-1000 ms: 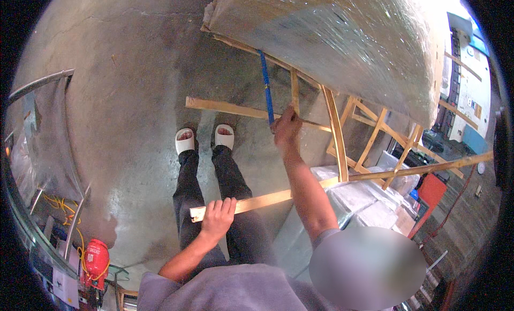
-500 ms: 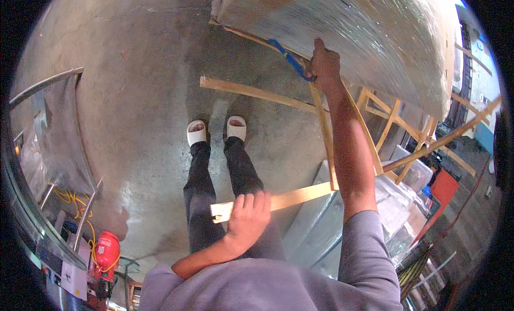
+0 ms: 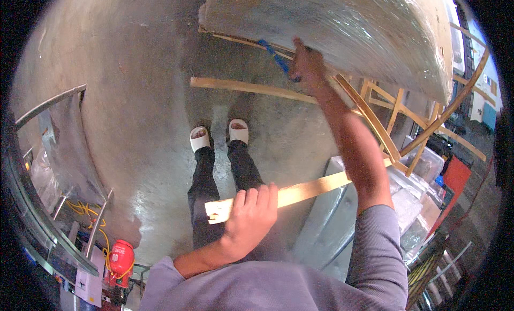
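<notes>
Pale wooden slat (image 3: 300, 193), long and flat, in left hand's (image 3: 249, 214) clenched grip; right hand (image 3: 305, 59) grasps blue tool (image 3: 273, 54).

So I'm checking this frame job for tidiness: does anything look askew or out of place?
Somewhat: one wooden slat lies loose on the concrete floor, apart from the wooden frame. The left hand holds another slat; the right hand grips a blue tool.

Workshop, bare concrete floor (image 3: 144, 97), timber frames (image 3: 385, 113), plastic-wrapped pallet load (image 3: 342, 27)
</notes>
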A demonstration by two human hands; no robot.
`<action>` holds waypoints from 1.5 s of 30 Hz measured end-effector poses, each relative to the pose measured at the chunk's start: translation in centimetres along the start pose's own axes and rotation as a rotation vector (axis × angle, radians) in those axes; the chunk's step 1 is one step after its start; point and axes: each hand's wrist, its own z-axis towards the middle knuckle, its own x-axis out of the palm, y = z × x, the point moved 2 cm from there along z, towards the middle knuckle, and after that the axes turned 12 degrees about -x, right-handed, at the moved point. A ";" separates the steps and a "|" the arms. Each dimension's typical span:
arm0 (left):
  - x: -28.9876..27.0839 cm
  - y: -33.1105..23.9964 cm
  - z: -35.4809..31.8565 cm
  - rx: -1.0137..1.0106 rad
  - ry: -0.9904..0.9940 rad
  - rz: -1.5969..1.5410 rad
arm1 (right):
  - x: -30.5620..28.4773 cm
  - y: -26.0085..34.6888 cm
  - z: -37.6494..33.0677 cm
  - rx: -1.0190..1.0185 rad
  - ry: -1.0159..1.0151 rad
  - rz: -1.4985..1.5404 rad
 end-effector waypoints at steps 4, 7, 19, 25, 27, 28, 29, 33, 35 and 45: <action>4.1 -0.5 -1.9 -0.051 0.176 0.004 | 3.3 1.0 -5.7 0.481 -0.213 0.371; 6.7 -0.3 -3.4 -0.116 0.127 -0.009 | 3.8 1.3 -9.6 0.524 -0.355 0.364; 13.8 -0.8 -6.6 -0.171 0.012 -0.082 | 13.6 -4.2 -19.5 0.571 -0.586 0.284; 13.2 0.3 -7.1 -0.158 0.019 -0.150 | 11.7 0.8 -14.1 0.571 -0.376 0.069; 12.3 1.2 -7.0 -0.175 -0.018 -0.163 | 8.3 0.0 -11.1 0.614 -0.263 0.221; 11.7 1.6 -6.9 -0.180 -0.043 -0.171 | 6.5 -0.4 -9.8 0.616 -0.158 0.112; 11.2 2.0 -6.9 -0.162 -0.066 -0.168 | 4.8 -0.8 -8.5 0.611 -0.052 0.005; 9.2 2.2 -6.4 -0.135 -0.008 -0.182 | 1.8 0.5 -3.8 -0.193 0.600 -0.855; 8.4 2.3 -6.2 -0.128 0.040 -0.174 | 1.0 1.2 -1.5 0.108 0.621 -0.653; 6.5 2.3 -5.5 -0.098 -0.025 -0.169 | -1.8 2.4 4.2 -0.308 0.882 -0.929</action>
